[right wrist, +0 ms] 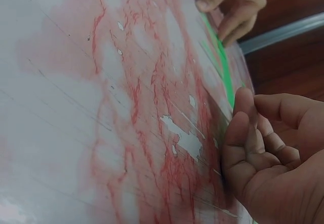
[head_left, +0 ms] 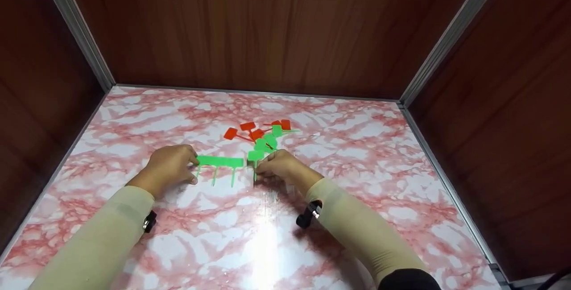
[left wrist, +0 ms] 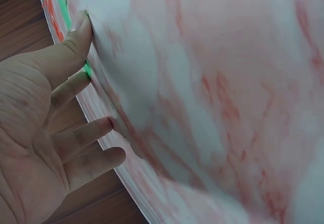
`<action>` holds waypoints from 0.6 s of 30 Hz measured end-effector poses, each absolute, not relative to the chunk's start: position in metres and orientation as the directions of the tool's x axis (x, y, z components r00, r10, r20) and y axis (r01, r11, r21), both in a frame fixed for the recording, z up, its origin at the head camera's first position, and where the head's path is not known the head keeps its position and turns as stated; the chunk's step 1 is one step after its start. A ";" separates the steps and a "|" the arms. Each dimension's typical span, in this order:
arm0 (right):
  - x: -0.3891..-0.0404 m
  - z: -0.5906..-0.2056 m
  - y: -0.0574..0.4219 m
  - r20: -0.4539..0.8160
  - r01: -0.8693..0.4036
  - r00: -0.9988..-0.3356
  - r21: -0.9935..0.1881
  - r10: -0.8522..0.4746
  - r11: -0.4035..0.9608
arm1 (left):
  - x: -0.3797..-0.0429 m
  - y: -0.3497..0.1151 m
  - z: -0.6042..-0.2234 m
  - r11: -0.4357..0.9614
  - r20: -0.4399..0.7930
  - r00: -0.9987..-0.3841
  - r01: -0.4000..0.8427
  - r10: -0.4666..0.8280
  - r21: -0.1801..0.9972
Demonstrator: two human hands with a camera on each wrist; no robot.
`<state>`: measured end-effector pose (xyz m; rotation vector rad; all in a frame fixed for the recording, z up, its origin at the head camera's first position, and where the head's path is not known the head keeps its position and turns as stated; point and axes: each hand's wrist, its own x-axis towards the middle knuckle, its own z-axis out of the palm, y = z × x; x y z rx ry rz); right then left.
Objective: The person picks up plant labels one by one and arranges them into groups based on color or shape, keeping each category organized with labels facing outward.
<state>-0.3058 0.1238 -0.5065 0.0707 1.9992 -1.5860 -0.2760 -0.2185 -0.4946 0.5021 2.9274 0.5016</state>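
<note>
- Green, square-headed plastic tags [head_left: 218, 161] rowed on red-and-white marbled counter [head_left: 370, 160]: touches left end with loosely extended left hand [head_left: 171, 165], seemingly steadying.
- Pinches another green tag [head_left: 256, 155] low beside them with right hand [head_left: 285, 167], apparently leaving its head clear.

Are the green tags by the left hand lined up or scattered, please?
Lined up: the green tags form one strip, their stems side by side.

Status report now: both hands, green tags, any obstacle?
Left hand touching left end of green tag row. Right hand pinching single green tag. Loose red tags beyond; none between the hands.
</note>
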 end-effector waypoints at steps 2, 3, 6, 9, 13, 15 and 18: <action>-0.305 -0.507 0.123 -0.465 0.387 -0.829 -0.878 -0.312 0.280 | -0.276 -0.219 -0.495 0.890 -0.070 -0.935 0.305 0.347 0.339; -0.305 -0.508 0.122 -0.465 0.392 -0.826 -0.880 -0.317 0.269 | -0.276 -0.219 -0.495 0.890 -0.068 -0.933 0.311 0.352 0.334; -0.305 -0.510 0.121 -0.466 0.408 -0.820 -0.883 -0.332 0.232 | -0.276 -0.219 -0.496 0.888 -0.059 -0.931 0.322 0.360 0.328; -0.304 -0.510 0.121 -0.482 0.439 -0.806 -0.876 -0.344 0.199 | -0.276 -0.219 -0.496 0.887 -0.059 -0.938 0.303 0.343 0.348; -0.302 -0.510 0.120 -0.504 0.466 -0.788 -0.864 -0.353 0.192 | -0.276 -0.219 -0.497 0.889 -0.079 -0.947 0.262 0.313 0.375; -0.302 -0.511 0.120 -0.507 0.465 -0.786 -0.862 -0.355 0.202 | -0.277 -0.219 -0.496 0.890 -0.085 -0.947 0.258 0.310 0.375; -0.300 -0.511 0.119 -0.513 0.466 -0.781 -0.858 -0.355 0.215 | -0.278 -0.219 -0.497 0.892 -0.086 -0.946 0.261 0.313 0.369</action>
